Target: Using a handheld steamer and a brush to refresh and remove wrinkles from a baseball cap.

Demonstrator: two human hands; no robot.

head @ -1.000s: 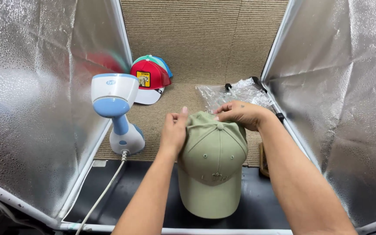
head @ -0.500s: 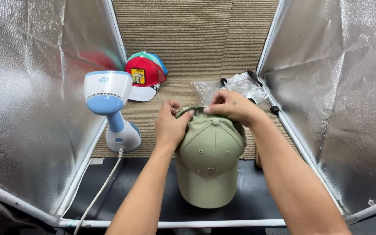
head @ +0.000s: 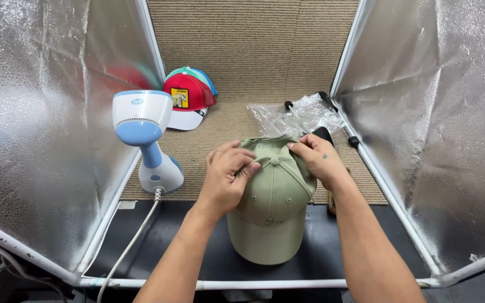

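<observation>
Head view looks down on an olive green baseball cap [head: 273, 216] resting on the black counter [head: 197, 247], brim toward the person. Left hand [head: 227, 177] lies on the crown's left side, its grip pinching the fabric; right hand [head: 316, 160] grips the crown's back right edge. A blue and white handheld steamer [head: 144, 137] stands left, near a stack of caps [head: 189, 98]; crumpled clear plastic [head: 296, 115] lies behind.

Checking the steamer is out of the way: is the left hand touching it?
Apart. The head view shows the left hand resting on the green cap, with bare mat between it and the steamer.
</observation>
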